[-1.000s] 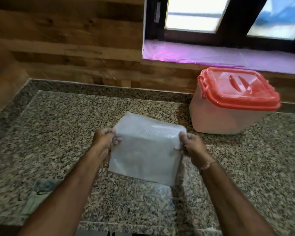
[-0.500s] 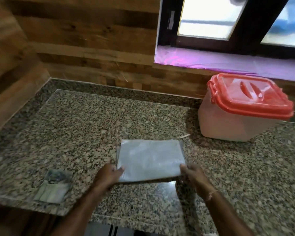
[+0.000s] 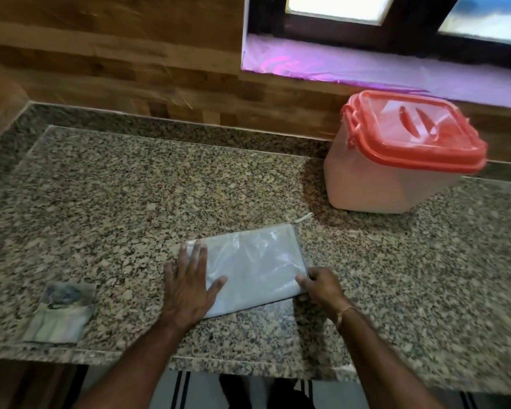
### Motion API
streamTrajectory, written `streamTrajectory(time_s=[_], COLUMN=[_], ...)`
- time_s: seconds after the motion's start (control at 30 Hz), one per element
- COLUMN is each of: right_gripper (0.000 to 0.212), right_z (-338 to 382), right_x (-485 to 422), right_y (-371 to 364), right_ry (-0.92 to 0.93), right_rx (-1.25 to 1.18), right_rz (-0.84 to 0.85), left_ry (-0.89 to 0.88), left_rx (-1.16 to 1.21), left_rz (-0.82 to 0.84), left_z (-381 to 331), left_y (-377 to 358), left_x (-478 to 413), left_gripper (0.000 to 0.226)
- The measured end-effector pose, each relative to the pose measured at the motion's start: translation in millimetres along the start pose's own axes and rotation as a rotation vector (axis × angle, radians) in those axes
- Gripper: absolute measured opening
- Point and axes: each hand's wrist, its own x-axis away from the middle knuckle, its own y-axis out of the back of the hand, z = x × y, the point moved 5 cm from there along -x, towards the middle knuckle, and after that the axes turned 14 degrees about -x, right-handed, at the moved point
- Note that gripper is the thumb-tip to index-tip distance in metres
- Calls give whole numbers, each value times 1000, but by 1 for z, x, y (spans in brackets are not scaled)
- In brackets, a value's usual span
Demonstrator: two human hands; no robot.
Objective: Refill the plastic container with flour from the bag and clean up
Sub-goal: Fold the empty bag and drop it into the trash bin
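The granite counter (image 3: 106,202) fills the room's near side, and everything sits in relation to the plastic container (image 3: 396,178) at its back right, by the window ledge. That tub looks full and pale through its walls, its red lid (image 3: 416,137) pressed on, so it would be heavy to shift and best taken low on both sides.

Well in front of the container and to its left lies the flour bag (image 3: 254,267), flat, folded and seemingly empty: thin, soft, slippery plastic that weighs almost nothing and will spring open unless pinned. The left hand (image 3: 189,284) lies spread and flat on its left end, holding it down. The right hand (image 3: 322,284) pinches the bag's near right corner between curled fingers, a good place to fold from.

Far left of the container, near the counter's edge, a small crumpled cloth (image 3: 62,314) rests alone.
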Motion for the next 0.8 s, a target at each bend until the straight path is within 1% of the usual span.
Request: streamTrajectory(time_s=[0.07,0.1,0.13,0.17,0.2,0.23,0.27,0.3,0.33,0.37,0.4,0.43,0.47,0.5,0.57,0.6,0.63,0.7,0.73,0.77,0.8], right_gripper=[29,26,21,21,31,45,59,67,65,53,35,23,18,19,22,23,23,24,25,25,25], right_z=[1,2,2,3,2,-1,-1,-1,3,11,18,23,26,29,36,41,46,56,59,61,65], right_x=[2,5,9,14,17,19,20,19,23,28,34,38,39,39,36,35,35,40,41,40,39], right_y=[-1,-1,-4,-7,-12,-20,-29,-42,-54,-63,-69,-72,-73,-70,-57,-49,-43,-34,-31,-28,-24], right_ry=[-12,4,23,49,48,24,-19,-76,-124,-134,-143,-139,-128,-114,-67,-29,12,66,91,116,154], right_rx=[-13,-59,-134,-239,-380,-549,-736,-893,-987,-1011,-971,-927,-899,-912,-901,-867,-841,-784,-746,-698,-647], right_rz=[-86,-147,-212,-271,-302,-298,-254,-190,-122,-70,-43,-30,-15,2,60,101,156,268,309,332,344], left_ry=[7,-8,-24,-39,-43,-38,-27,-11,8,27,46,67,94,138,262,311,335,327,325,325,333], left_rx=[-31,-63,-87,-89,-71,-53,-47,-49,-44,-35,-27,-13,14,71,283,454,675,1147,1291,1367,1400], left_rz=[-20,-42,-64,-83,-93,-97,-95,-92,-73,-49,-13,22,54,87,149,187,228,349,401,408,372], left_z=[-2,-3,-4,-6,-6,-7,-8,-10,-14,-18,-22,-26,-28,-27,-19,-15,-11,-15,-17,-19,-20], left_y=[3,8,16,23,33,39,44,46,46,44,42,40,41,38,43,50,52,61,67,72,79], left_x=[-2,-5,-9,-14,-17,-20,-21,-21,-17,-11,-4,2,6,6,1,-2,-6,-8,-7,-6,-5], left_gripper=[98,97,93,87,84,83,84,88,92,99,106,110,109,103,78,67,61,55,54,50,40])
